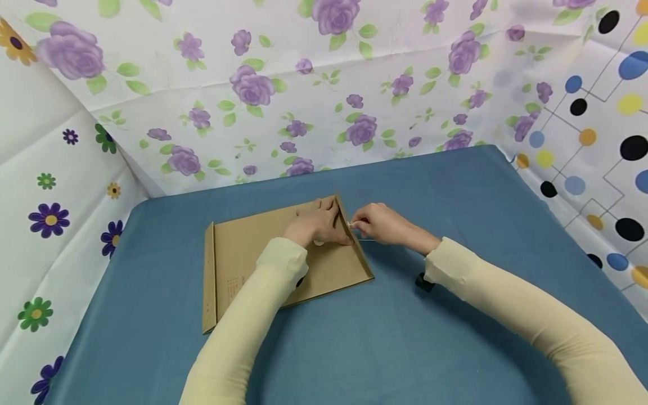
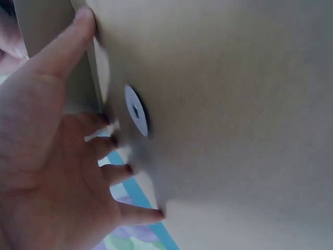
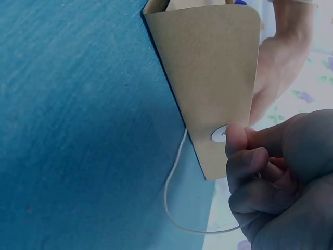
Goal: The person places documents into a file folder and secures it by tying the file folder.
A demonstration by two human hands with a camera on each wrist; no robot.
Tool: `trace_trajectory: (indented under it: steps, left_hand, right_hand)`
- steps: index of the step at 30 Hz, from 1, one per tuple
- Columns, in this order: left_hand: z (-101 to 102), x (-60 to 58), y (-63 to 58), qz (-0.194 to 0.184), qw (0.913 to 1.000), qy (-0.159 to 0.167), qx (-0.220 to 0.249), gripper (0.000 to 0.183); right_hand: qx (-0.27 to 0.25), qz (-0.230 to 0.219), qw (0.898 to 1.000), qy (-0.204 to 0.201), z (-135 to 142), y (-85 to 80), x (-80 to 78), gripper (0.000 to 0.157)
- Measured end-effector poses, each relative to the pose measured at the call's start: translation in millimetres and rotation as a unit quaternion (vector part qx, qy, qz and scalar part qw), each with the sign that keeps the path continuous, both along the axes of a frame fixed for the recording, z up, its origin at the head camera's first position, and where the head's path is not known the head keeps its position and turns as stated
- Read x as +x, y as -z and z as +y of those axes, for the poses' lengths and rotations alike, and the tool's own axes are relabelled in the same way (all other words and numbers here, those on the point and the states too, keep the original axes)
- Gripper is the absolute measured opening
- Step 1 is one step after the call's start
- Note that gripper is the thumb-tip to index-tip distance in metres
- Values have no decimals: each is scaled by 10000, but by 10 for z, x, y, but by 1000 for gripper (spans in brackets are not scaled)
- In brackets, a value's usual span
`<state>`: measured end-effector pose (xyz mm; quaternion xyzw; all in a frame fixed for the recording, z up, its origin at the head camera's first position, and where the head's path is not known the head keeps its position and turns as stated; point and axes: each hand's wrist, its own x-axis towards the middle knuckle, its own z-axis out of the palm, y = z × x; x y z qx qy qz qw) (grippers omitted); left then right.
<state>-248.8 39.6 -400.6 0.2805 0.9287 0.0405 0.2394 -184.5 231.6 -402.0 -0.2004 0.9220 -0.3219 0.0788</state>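
A brown kraft-paper document folder lies flat, its narrow side flap standing up at the right end. My left hand rests on the folder beside this flap; in the left wrist view its fingers are spread and fairly straight, tips touching the cardboard. A white round button sits on the panel near those fingers. Outside the flap, my right hand has curled fingers and pinches a thin white string, which loops from the folder's lower edge. Its fingertips partly cover a second white button on the flap.
A blue cloth covers the table all around the folder. Another folded flap stands along the folder's left end, near some red print. Flower-patterned sheets hang behind, and a dotted one at the right.
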Motion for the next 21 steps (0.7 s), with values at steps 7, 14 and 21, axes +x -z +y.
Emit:
trace_trajectory:
  steps: [7, 14, 21]
  left_hand:
    - [27, -149, 56, 425, 9986, 163, -275, 107]
    - [62, 37, 36, 766, 9949, 320, -575, 93]
    - [69, 343, 89, 844, 9943, 30, -649, 112]
  right_hand:
    - [-65, -76, 9999, -32, 13, 48, -4, 20]
    - [-146, -105, 9998, -3, -8, 56, 10, 20]
    - [-216, -202, 9995, 91, -19, 74, 15, 19]
